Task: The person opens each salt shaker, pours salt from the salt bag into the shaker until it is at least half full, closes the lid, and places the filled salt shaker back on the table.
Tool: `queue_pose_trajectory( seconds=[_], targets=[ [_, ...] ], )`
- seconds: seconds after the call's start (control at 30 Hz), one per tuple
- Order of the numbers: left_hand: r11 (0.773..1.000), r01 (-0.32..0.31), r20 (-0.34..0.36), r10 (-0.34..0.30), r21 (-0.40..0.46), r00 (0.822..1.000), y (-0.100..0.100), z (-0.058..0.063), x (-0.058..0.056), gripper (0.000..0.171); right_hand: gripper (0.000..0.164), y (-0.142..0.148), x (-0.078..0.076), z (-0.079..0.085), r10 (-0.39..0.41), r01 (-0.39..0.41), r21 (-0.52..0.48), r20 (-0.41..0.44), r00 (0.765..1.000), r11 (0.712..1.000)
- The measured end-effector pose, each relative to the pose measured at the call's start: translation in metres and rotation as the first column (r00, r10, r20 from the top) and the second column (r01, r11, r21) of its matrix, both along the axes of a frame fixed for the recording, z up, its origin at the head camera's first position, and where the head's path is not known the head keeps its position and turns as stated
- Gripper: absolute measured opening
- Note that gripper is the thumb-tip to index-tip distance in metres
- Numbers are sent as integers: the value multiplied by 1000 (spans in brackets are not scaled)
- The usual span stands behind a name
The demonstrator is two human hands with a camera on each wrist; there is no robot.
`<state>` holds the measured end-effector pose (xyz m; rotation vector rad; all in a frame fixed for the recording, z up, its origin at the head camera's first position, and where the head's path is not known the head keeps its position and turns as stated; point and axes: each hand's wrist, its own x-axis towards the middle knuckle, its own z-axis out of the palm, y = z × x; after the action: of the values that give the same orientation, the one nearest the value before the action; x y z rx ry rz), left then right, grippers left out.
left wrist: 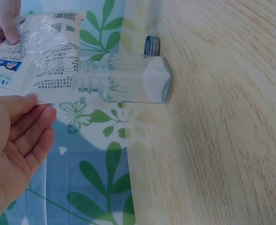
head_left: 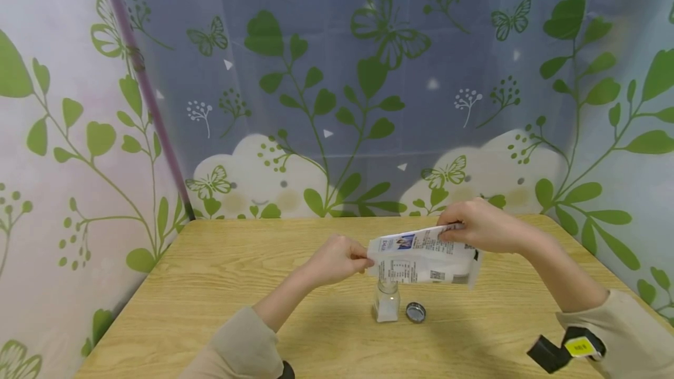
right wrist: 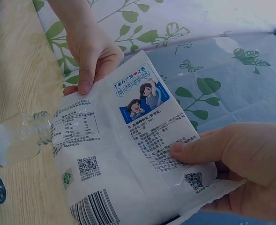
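A printed white salt bag [head_left: 405,271] is stretched between both hands, tilted above a small glass jar [head_left: 387,304]. My left hand [head_left: 337,259] pinches the bag's left end between thumb and fingers. At the other end my right hand [head_left: 481,227] grips the bag, thumb on the printed face in the right wrist view. The jar stands upright on the table with white grains [left wrist: 155,78] in its bottom part. Its mouth is right by the bag's lower edge; whether they touch, I cannot tell. The bag's opening is not plainly visible.
A round silver screw lid [head_left: 416,312] lies on the wooden table [head_left: 221,285], just right of the jar. Patterned cloth walls [head_left: 337,104] with leaves and butterflies stand behind the table and at both sides.
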<state>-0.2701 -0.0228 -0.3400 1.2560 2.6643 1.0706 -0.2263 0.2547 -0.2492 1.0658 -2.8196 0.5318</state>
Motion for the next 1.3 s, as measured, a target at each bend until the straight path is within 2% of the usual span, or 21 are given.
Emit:
queue_pose_trajectory(
  seconds=[0.6,0.93,1.3],
  targets=[
    [1000,5,-36,-5,-9,999,0,1,0,12,7,-1,0,1,-4,4,-5,6,1000,1000],
    [1000,1,-10,-1,-3,1000,0,0,0,12,5,-1,1,1,-9,9,-2,5,1000,1000],
    [1000,8,-22,-8,9,1000,-1,-1,-1,12,5,-1,2,2,-12,12,-4,17,1000,1000]
  ],
)
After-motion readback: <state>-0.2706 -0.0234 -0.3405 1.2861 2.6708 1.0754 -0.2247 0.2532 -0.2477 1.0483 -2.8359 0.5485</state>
